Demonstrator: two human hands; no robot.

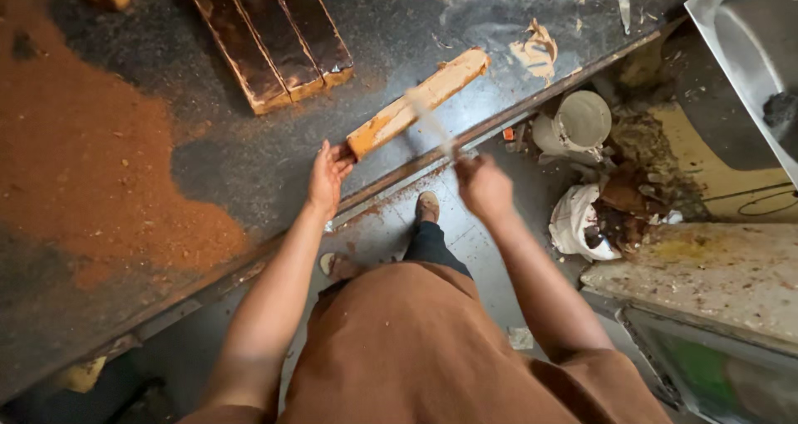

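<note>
The left hand (329, 175) lies open, fingers spread, touching the near end of one long orange block (418, 102) that rests slantwise on the dark tabletop (249, 158) close to its edge. The right hand (482, 187) is closed around the handle of one thin blade (430, 120), blurred, which crosses over the middle of the block. Farther up the tabletop lie three dark brown bars (270, 37) side by side, touching. One wide spread of reddish powder (83, 166) covers the left of the tabletop. On the floor to the right stand one pale bucket (580, 123) and one white bag (578, 220) amid rubbish
</note>
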